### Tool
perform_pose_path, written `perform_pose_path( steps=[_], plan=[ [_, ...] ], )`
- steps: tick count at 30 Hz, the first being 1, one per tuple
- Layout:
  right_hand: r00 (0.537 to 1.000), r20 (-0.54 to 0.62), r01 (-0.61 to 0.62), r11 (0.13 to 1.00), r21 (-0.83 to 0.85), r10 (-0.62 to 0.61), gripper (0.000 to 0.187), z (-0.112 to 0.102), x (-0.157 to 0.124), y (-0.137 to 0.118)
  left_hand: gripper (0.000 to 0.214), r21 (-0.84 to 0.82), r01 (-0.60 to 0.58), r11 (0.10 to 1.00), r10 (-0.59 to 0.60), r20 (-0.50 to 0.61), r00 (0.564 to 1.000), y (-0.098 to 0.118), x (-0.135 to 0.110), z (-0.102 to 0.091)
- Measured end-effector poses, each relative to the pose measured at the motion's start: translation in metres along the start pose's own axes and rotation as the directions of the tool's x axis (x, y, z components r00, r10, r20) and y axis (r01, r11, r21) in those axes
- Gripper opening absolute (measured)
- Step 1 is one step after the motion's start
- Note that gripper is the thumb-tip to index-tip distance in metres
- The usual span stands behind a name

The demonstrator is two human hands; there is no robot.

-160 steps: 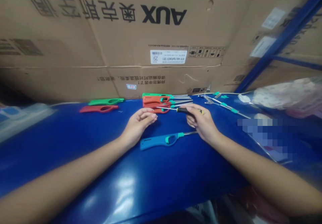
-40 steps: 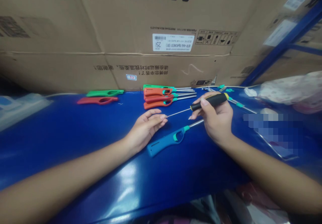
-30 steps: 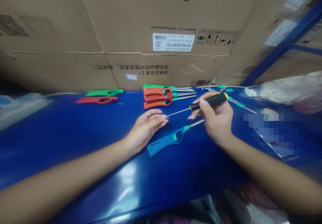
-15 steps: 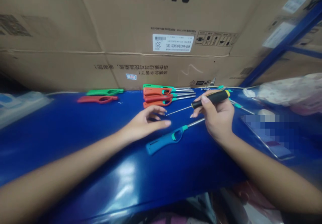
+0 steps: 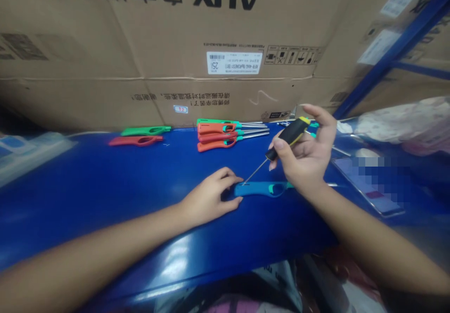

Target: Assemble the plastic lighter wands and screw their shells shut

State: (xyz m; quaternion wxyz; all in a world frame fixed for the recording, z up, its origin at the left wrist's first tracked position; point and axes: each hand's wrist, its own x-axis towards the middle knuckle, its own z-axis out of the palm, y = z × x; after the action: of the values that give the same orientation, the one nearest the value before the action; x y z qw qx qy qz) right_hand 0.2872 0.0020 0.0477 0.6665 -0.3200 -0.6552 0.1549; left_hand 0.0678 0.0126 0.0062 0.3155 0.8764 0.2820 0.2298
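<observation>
A blue long-nosed lighter point(image 5: 255, 189) lies on the blue table, its handle end to the left. My left hand point(image 5: 211, 195) is closed about that end, thumb on the near side and fingers on the far side. Gripped by my right hand point(image 5: 309, 156) is a screwdriver point(image 5: 288, 137) with a black and yellow handle. Its thin shaft slants down left, and the tip meets the lighter's handle near the left fingertips. My right hand and wrist hide part of the lighter's metal nozzle.
Several orange, red and green lighters point(image 5: 216, 137) are stacked at the back. Left of them lie a green casing point(image 5: 140, 131) and a red casing point(image 5: 131, 141). A phone point(image 5: 365, 186) rests on the right. A large cardboard box point(image 5: 158, 59) stands behind the table point(image 5: 140, 177).
The blue lighter has shifted right and turned nearly level, with my left hand now at its end. The screwdriver has tilted steeper, its tip coming down onto the lighter.
</observation>
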Motion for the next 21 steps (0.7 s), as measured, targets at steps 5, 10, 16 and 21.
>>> perform_pose_path(
  steps=[5,10,16,21],
  plan=[
    [0.998,0.048,0.033,0.999,0.015,-0.034,0.051,0.006,-0.007,-0.003,0.031,-0.017,-0.078,0.997,0.079,0.008,0.997,-0.006,-0.002,0.005],
    [0.994,0.086,0.075,0.996,-0.052,-0.070,0.052,0.010,-0.016,-0.001,0.034,-0.041,-0.078,0.996,0.078,0.012,0.997,-0.010,-0.002,0.003],
    [0.977,0.139,0.175,0.982,-0.073,-0.164,0.055,0.012,-0.021,0.002,0.038,-0.063,-0.063,0.996,0.063,0.010,0.998,-0.011,-0.002,0.004],
    [0.968,0.139,0.227,0.968,-0.106,-0.211,0.054,0.015,-0.022,0.002,0.035,-0.073,-0.066,0.995,0.066,0.004,0.998,-0.013,-0.002,0.005]
  ],
)
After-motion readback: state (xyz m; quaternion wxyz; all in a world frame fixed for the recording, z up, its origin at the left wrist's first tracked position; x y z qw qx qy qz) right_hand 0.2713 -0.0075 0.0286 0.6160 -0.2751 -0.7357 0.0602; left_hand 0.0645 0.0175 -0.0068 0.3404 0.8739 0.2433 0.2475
